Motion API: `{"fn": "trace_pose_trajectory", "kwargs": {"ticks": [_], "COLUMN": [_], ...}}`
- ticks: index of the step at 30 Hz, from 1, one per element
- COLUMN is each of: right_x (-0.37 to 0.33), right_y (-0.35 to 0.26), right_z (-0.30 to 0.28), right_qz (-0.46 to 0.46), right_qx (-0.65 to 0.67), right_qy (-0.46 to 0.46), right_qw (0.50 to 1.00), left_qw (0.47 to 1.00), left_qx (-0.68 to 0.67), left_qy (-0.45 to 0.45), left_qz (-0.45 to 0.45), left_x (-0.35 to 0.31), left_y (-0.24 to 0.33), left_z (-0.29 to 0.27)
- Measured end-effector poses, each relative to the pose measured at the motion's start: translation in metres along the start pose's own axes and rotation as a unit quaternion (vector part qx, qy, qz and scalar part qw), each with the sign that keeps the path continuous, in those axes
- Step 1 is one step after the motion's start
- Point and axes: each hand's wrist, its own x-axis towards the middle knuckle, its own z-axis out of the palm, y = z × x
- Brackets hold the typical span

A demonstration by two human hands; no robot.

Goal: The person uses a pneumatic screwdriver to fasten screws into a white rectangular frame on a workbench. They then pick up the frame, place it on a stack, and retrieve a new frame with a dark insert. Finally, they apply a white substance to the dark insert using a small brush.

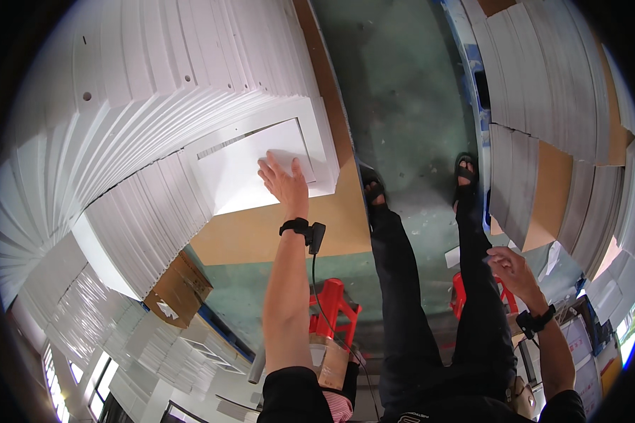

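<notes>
My left hand (287, 185) lies with fingers spread on a loose white rectangular panel (236, 185). The panel rests askew over a white frame (324, 151), leaving thin dark gaps along its top and right edges. Beneath and behind this frame is a tall stack of white boards (226, 49), some with small round holes. My right hand (513, 271) hangs by my right leg, away from the boards. Its fingers are curled in, and a small bluish spot shows at the fingertips; whether that is a held thing is too small to tell. Both wrists wear black straps.
Brown cardboard (282, 229) lies under the white stack. Right of the green floor (409, 84) stand more stacked boards (550, 77) on a blue pallet (466, 42). A red stool (331, 310) is behind me, near a brown carton (176, 289) and plastic-wrapped stacks (95, 307).
</notes>
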Motion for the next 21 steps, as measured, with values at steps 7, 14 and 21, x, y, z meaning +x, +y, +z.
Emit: {"fn": "trace_pose_trajectory", "kwargs": {"ticks": [7, 14, 21], "right_x": [0.005, -0.001, -0.074], "right_y": [0.000, 0.010, -0.016], "right_z": [0.015, 0.020, -0.065], "right_qz": [0.018, -0.023, -0.149], "right_qx": [0.022, 0.112, 0.094], "right_qy": [0.014, 0.036, 0.206], "right_qw": [0.999, 0.993, 0.963], "left_qw": [0.994, 0.992, 0.908], "left_qx": [0.004, 0.024, -0.156], "left_qy": [-0.016, -0.011, -0.145], "left_qz": [0.104, 0.121, 0.360], "left_x": [0.009, 0.011, -0.147], "left_y": [-0.012, -0.025, 0.250], "left_z": [-0.011, -0.030, -0.102]}}
